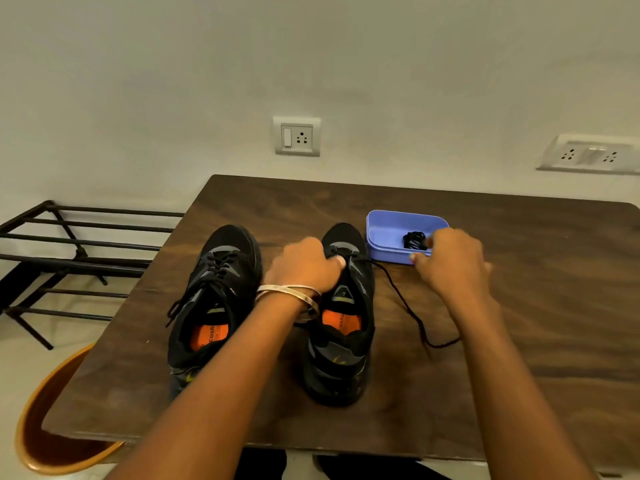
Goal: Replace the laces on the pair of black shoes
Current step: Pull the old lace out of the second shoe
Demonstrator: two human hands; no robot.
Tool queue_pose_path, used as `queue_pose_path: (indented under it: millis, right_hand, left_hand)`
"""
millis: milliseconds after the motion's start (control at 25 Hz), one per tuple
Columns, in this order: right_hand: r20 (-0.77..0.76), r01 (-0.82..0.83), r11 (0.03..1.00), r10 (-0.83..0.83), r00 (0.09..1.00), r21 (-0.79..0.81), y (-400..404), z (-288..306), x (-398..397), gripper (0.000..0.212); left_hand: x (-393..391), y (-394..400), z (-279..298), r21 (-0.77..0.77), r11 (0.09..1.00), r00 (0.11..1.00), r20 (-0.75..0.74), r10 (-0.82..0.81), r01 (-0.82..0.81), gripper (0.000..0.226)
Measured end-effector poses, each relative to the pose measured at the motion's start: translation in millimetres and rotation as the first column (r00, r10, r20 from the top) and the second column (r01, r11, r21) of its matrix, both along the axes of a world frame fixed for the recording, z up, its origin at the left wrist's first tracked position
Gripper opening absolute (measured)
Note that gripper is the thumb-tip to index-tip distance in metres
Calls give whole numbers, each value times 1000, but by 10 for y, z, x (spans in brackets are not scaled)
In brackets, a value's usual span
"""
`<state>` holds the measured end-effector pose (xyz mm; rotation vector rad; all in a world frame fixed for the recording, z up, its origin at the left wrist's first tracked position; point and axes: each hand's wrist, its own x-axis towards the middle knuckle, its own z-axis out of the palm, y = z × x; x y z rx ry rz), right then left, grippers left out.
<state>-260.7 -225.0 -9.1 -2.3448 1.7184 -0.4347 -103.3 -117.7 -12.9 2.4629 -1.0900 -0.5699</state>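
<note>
Two black shoes with orange insoles stand side by side on the brown table (519,306), toes pointing away from me. The left shoe (214,306) is laced. My left hand (304,268) lies curled over the front eyelets of the right shoe (341,341), its thumb pinching the black lace (405,303) there. That lace trails slack to the right across the table and passes under my right forearm. My right hand (450,261) hovers with curled fingers at the near rim of the blue box (384,237). Whether it holds anything is hidden. A bundled black lace (414,240) lies inside the box.
A black metal rack (69,258) stands left of the table. An orange plastic chair (45,427) sits at the table's near left corner. Wall sockets (297,136) are mounted behind the table.
</note>
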Motion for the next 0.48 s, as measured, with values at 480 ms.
queue_pose_path:
  millis: [480]
  right_hand:
    - [-41, -416, 813, 471, 881, 407, 272, -213, 516, 32]
  left_hand:
    - [33, -354, -403, -180, 943, 892, 412, -185, 279, 28]
